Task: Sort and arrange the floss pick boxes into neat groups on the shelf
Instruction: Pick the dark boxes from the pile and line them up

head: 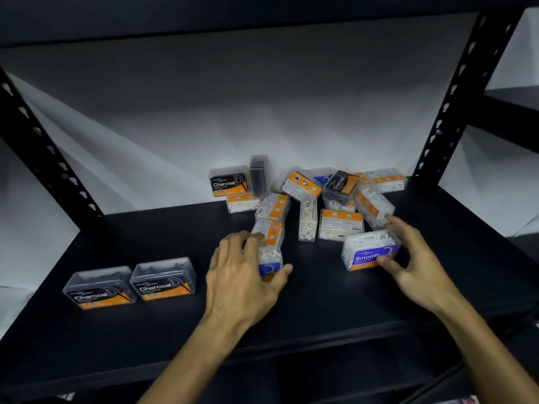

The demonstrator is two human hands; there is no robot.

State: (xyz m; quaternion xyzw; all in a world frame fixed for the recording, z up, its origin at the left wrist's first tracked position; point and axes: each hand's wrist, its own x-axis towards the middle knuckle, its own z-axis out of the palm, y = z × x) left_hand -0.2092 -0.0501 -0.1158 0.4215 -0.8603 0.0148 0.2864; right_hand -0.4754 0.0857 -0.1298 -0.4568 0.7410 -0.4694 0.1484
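A: We see both hands down on the black shelf (320,301). What has the left hand (242,275) got?

B: Its grip is clenched round a clear box (269,252) with white picks, lying on its side, a blue label showing at the near end by the thumb. That box sits near the middle of the shelf.

A: And the right hand (408,258)?

B: Its grip is on the Smooth box (369,252), thumb on the near face, fingers over the far right corner. The box stands on the shelf, right of centre, blue and orange label facing us.

A: What do we have on the left?

B: Two Charcoal boxes (100,287) (163,278) side by side, just beside each other, near the front edge, labels facing us.

A: And the far side?

B: A loose heap (344,199) of boxes, tilted and lying every way, orange backs mostly up. A third Charcoal box (229,180) rests on another box at the heap's left, with a dark box (259,173) standing on end just beside it. We cannot tell the exact count in the heap.
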